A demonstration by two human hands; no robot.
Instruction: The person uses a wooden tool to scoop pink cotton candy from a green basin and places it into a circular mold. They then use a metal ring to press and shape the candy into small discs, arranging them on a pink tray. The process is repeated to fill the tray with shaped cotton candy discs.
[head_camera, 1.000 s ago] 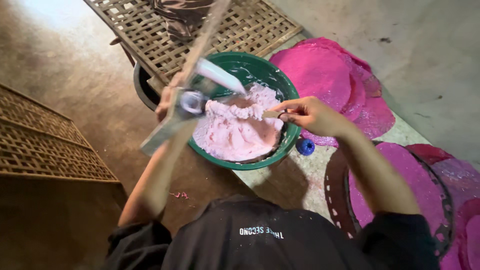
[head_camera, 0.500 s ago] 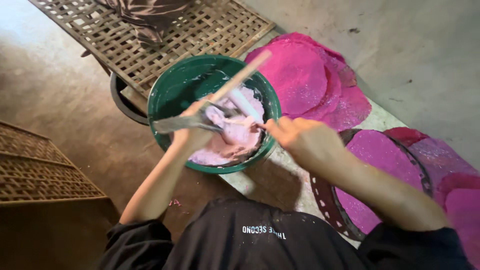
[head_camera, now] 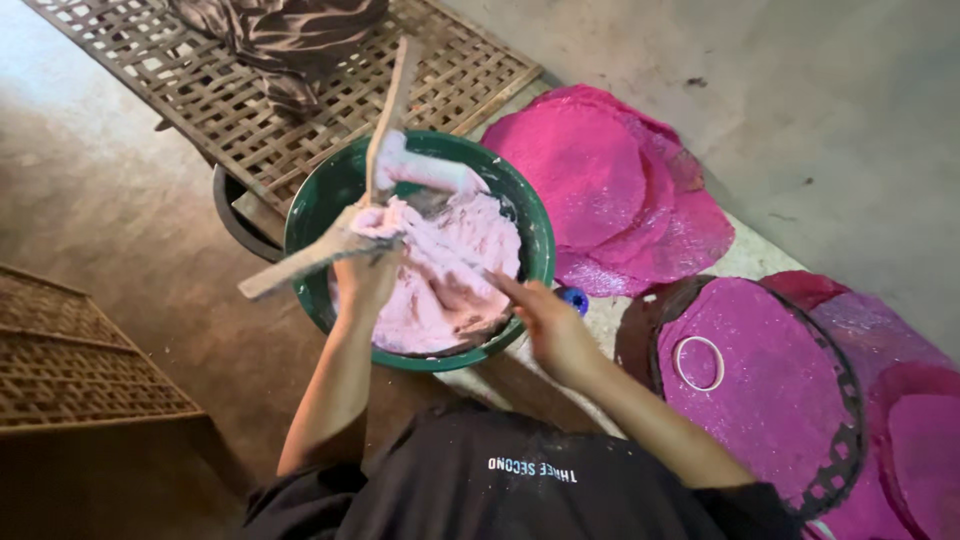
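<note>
Nearest us, our right hand [head_camera: 555, 325] reaches open-fingered to the pink dough [head_camera: 450, 270] filling the green basin [head_camera: 530, 215]. Our left hand [head_camera: 365, 265] grips 2 wooden sticks [head_camera: 385, 110]. At 2 o'clock, finished pink sheets [head_camera: 590, 165] lie; much dough remains.

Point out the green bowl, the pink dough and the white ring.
green bowl [head_camera: 537, 232]: head view, bare right rim.
pink dough [head_camera: 450, 290]: head view, middle of the mass in the bowl.
white ring [head_camera: 699, 362]: head view, its band, lying on a pink sheet.
</note>
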